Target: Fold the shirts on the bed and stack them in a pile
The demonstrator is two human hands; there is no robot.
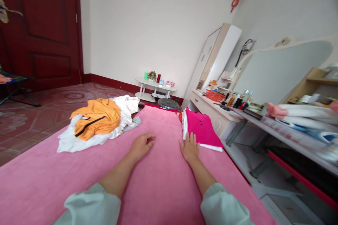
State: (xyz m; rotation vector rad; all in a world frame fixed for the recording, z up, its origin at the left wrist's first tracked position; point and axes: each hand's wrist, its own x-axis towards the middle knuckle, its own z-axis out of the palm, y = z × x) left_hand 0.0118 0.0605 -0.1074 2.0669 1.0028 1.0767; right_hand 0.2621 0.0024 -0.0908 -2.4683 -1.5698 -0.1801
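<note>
Shirt (203,126), bright pink and folded, lies on the right side of the pink bed cover (161,186), with white cloth (215,147) showing beneath it along its left and near edges. The right hand (190,147) is at the shirt's near left corner, palm down, its fingers nearly straight and slightly spread; the fingertips reach over that corner, pointing away from the person, and grip nothing. Most of the shirt lies beyond these fingers and to their right. The left hand (142,146) is well apart from the shirt, over bare bed cover, with its fingers loosely curled toward the right and a small gap between thumb and forefinger; nothing shows in it. Farther left, near that hand but not touching it, an orange top (100,116) with a black stripe lies crumpled over white clothes (128,107).
</note>
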